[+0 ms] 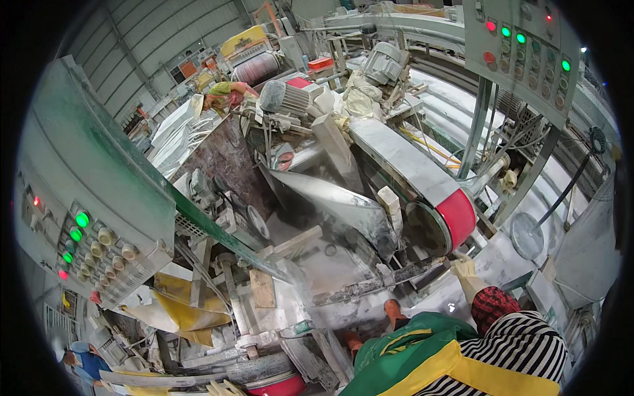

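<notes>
My right hand [466, 276], in a cream glove, reaches forward from a red-checked cuff and a striped sleeve. It is beside the near end of a belt machine with a red band [457, 219] round its rounded end. Its fingers look stretched out, with nothing visible in them. A dark, crusted bar [376, 285] ends close to it. My left hand [224, 388], in a pale glove, shows only partly at the lower edge, fingers apart. Nearest to it is a second red-rimmed roller [281, 384]. A curved grey metal sheet [337, 201] stands beyond the bar.
Control panels with lit buttons stand at left [86, 244] and upper right [522, 53]. Motors [284, 98] sit on the machinery ahead. A round grey plate on a rod [527, 235] is at right. Other people are at far left [89, 360] and ahead [230, 94].
</notes>
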A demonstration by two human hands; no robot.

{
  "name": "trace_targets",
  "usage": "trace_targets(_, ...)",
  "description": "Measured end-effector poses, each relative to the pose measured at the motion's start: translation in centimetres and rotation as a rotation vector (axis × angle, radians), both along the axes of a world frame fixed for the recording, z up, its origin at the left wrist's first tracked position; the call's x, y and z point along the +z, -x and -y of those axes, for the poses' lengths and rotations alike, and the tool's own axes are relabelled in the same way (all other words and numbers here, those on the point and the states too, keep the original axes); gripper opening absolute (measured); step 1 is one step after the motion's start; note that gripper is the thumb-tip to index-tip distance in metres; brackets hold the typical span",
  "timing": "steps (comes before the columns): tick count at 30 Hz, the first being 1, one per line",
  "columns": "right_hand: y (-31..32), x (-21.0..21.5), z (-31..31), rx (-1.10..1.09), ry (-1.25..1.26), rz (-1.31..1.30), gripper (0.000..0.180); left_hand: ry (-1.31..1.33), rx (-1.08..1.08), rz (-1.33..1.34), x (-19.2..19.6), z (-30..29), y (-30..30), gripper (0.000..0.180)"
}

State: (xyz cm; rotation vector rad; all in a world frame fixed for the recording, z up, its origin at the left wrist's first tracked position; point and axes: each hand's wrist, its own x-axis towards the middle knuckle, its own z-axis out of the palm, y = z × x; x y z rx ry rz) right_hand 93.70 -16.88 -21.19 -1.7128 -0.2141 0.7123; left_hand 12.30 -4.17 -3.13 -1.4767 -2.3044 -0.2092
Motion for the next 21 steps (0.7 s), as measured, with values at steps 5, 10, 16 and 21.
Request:
trace_targets(5, 1.2, -2.5, 3.6, 0.327, 0.489, -0.102, 0.049, 0.240, 0.032, -0.005, 0.8, -0.9, -2.1, 0.051)
trace_targets(10, 2.7, -3.3, 3.0, 0.616, 0.646, 0.454, 0.050, 0.459, 0.005, 0.048, -1.0, -2.7, -2.8, 0.049)
trace_targets(16, 9.3, 2.1, -5.6, 0.733, 0.412, 0.478, 0.053, 0.220, -0.150, -0.218, -7.5, 0.0, 5.6, 0.045)
trace_targets(21, 7.6, -1.5, -5.8, 0.754, 0.419, 0.450, 0.051, 0.072, -0.117, 0.118, 1.2, -0.3, -4.6, 0.040)
